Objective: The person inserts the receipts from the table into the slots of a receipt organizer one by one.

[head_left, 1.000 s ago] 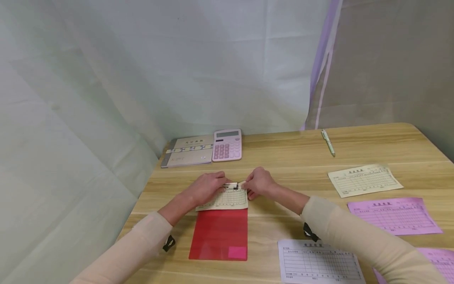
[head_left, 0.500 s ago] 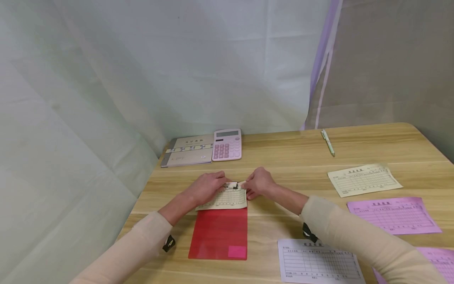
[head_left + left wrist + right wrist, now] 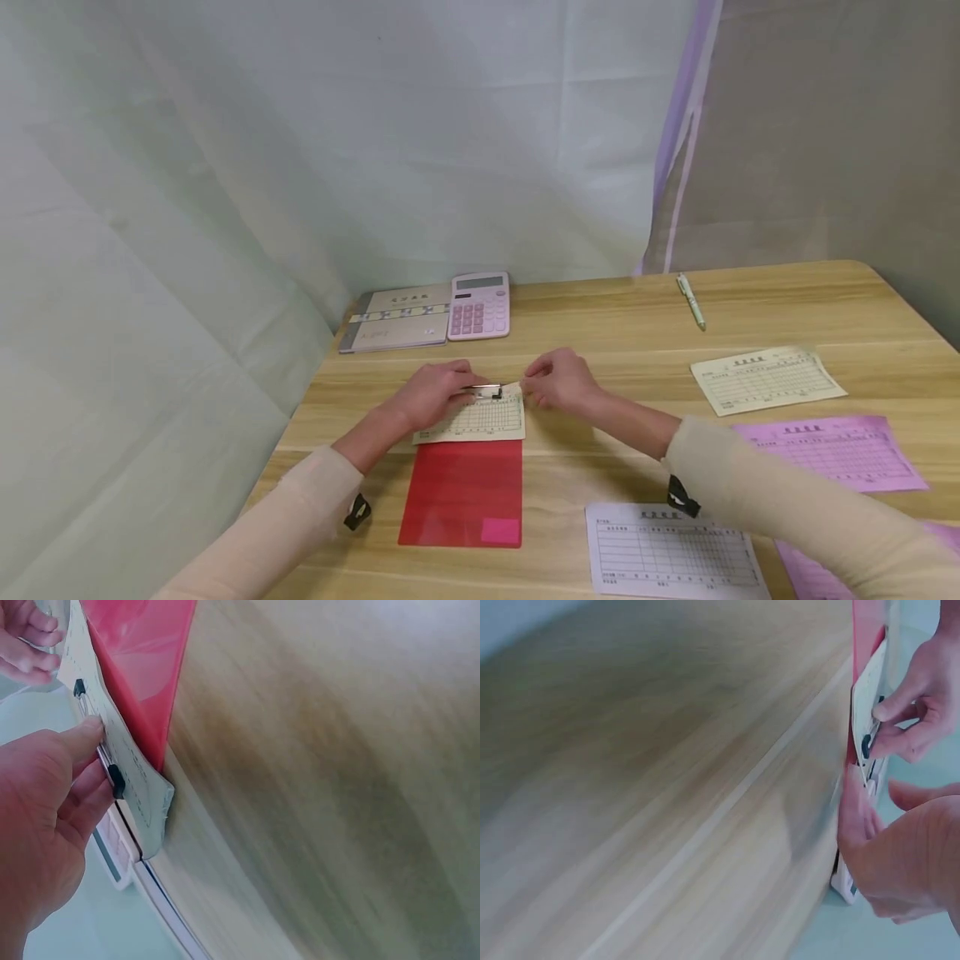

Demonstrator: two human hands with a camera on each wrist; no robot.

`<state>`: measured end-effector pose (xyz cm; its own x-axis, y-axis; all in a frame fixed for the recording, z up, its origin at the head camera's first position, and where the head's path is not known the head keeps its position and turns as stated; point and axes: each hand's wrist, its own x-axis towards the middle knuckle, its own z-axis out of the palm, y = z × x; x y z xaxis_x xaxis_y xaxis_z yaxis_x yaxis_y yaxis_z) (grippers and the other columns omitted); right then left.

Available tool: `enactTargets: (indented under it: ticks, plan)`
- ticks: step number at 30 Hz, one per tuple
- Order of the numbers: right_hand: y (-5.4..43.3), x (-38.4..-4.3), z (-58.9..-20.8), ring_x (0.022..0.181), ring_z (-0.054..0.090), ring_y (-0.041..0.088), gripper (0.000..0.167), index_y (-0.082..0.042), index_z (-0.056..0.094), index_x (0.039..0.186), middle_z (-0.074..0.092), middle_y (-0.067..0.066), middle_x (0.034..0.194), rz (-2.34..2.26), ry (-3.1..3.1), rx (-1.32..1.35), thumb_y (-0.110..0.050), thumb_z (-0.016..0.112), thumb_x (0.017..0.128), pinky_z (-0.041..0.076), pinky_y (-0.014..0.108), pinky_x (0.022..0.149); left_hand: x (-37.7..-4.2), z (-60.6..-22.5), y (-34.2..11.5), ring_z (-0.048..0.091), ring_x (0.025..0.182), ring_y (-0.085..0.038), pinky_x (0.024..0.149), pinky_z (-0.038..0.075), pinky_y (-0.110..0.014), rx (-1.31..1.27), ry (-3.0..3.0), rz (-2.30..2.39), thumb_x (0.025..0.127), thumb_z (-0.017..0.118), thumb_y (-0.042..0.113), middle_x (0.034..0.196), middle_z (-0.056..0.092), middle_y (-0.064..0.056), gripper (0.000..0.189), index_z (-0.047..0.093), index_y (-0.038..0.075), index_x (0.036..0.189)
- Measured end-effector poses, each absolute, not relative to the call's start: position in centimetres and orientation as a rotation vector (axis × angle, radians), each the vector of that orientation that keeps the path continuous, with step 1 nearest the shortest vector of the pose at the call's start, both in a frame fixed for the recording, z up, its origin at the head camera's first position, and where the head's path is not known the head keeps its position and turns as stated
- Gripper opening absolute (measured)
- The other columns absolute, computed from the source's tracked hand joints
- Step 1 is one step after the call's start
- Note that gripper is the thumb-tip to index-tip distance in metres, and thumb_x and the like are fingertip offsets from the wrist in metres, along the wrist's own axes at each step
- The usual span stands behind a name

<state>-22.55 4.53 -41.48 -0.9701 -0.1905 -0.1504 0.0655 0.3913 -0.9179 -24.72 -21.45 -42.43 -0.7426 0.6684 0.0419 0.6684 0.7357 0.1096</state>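
Note:
A red clipboard [image 3: 459, 492] lies on the wooden table, with a cream printed form [image 3: 480, 422] across its top end. My left hand [image 3: 431, 397] pinches the metal clip [image 3: 491, 391], thumb above and fingers behind, as the left wrist view shows. Black tips [image 3: 115, 781] cap the ends of the clip bar. At the form's upper right corner is my right hand [image 3: 564, 382]. In the right wrist view the thumb of that hand [image 3: 904, 859] stands away from its fingers, which lie extended along the board's edge.
Behind the clipboard are a pink calculator [image 3: 480, 307] and a beige booklet [image 3: 397, 318]. A pen [image 3: 692, 302] lies at the back right. On the right lie a cream form [image 3: 767, 381], a purple form [image 3: 840, 454], a white form [image 3: 675, 554] and another purple sheet [image 3: 806, 575].
My right hand has shifted slightly right, and its thumb has come off the form's corner it was pinching. My left hand stays at the clip.

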Motion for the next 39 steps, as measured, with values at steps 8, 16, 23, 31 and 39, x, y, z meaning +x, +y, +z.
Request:
enactTargets:
  ticks: [8, 16, 23, 31, 39]
  plan:
    - [10.2, -20.5, -39.6, 0.11, 0.072, 0.028, 0.034, 0.005, 0.071, 0.13, 0.076, 0.016, 0.118, -1.693, 2.437, -0.344, -0.01, 0.074, 0.1, 0.058, 0.033, 0.091, -25.0, -42.8, -22.0, 0.059, 0.089, -0.01, 0.082, 0.053, -0.033, 1.045, 2.927, 0.268, 0.101, 0.077, 0.022, 0.107, 0.066, 0.007, 0.033, 0.076, 0.02, 0.134]
    - [17.2, -17.5, -38.1, 0.126, 0.066, 0.03, 0.049, -0.001, 0.062, 0.145, 0.068, 0.015, 0.139, -1.658, 2.251, -0.506, -0.021, 0.074, 0.102, 0.053, 0.028, 0.099, -25.3, -42.8, -22.6, 0.061, 0.098, -0.014, 0.088, 0.053, -0.039, 1.054, 2.861, 0.423, 0.101, 0.076, 0.021, 0.12, 0.068, 0.002, 0.037, 0.073, 0.018, 0.137]
    - [22.4, -15.3, -38.5, 0.122, 0.067, 0.034, 0.048, 0.009, 0.059, 0.143, 0.069, 0.021, 0.134, -1.482, 2.173, -0.65, -0.013, 0.073, 0.102, 0.054, 0.024, 0.095, -25.7, -43.1, -22.9, 0.063, 0.107, -0.016, 0.095, 0.053, -0.042, 0.997, 2.773, 0.678, 0.099, 0.079, 0.021, 0.125, 0.07, 0.001, 0.04, 0.073, 0.016, 0.137]
    - [25.6, -12.7, -40.7, 0.102, 0.071, 0.009, 0.038, 0.007, 0.068, 0.131, 0.075, 0.011, 0.117, -1.352, 2.277, -0.652, -0.014, 0.075, 0.1, 0.056, 0.024, 0.084, -26.0, -43.8, -23.0, 0.065, 0.115, -0.016, 0.102, 0.053, -0.041, 0.83, 2.674, 0.933, 0.097, 0.08, 0.017, 0.127, 0.071, 0.004, 0.039, 0.074, 0.015, 0.136]
    - [26.8, -11.3, -42.4, 0.081, 0.063, 0.001, 0.016, -0.008, 0.079, 0.106, 0.071, -0.011, 0.092, -1.185, 2.464, -0.738, -0.015, 0.083, 0.093, 0.054, 0.025, 0.069, -26.1, -44.4, -22.9, 0.064, 0.113, -0.016, 0.102, 0.052, -0.042, 0.728, 2.645, 1.011, 0.096, 0.081, 0.016, 0.125, 0.071, 0.007, 0.037, 0.076, 0.022, 0.132]
